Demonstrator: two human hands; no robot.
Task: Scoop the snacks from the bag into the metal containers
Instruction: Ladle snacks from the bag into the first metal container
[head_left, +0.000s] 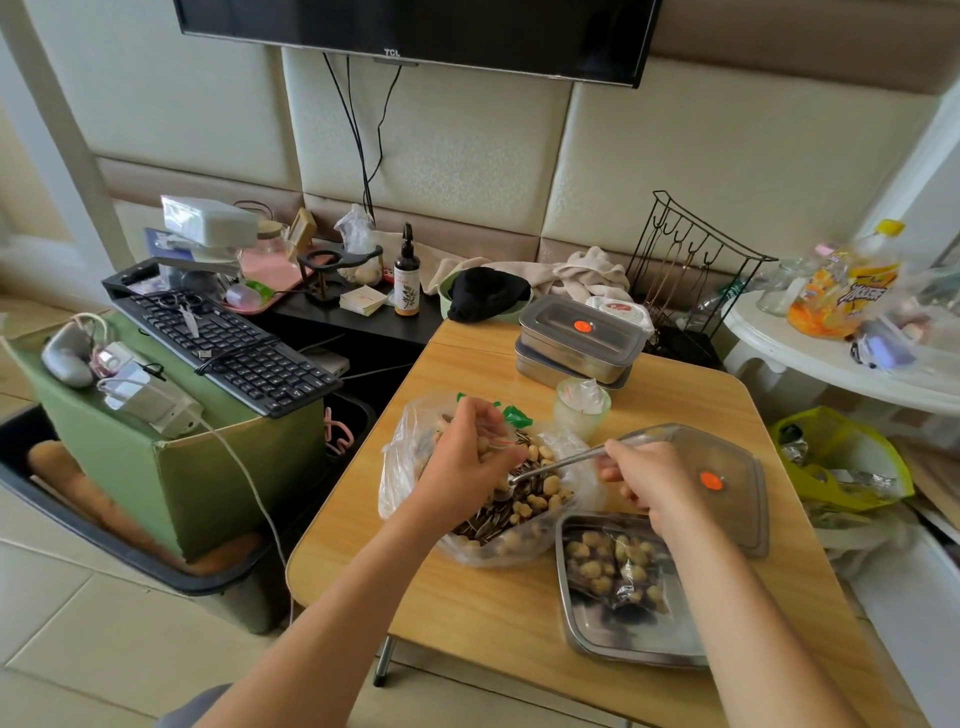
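Frame centre: left hand (467, 453) pinches bag (401, 480) rim; right hand (652, 480) grips spoon (563, 464), bowl inside bag; metal container (623, 636) lower right.

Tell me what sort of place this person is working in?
Most likely a lived-in home room, not a workshop: a wall-mounted TV over padded wall panels, a keyboard on a green box, and a wooden table holding a snack bag.

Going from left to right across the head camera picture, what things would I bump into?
computer mouse → keyboard → bag of snacks → open metal container → yellow bag on the floor
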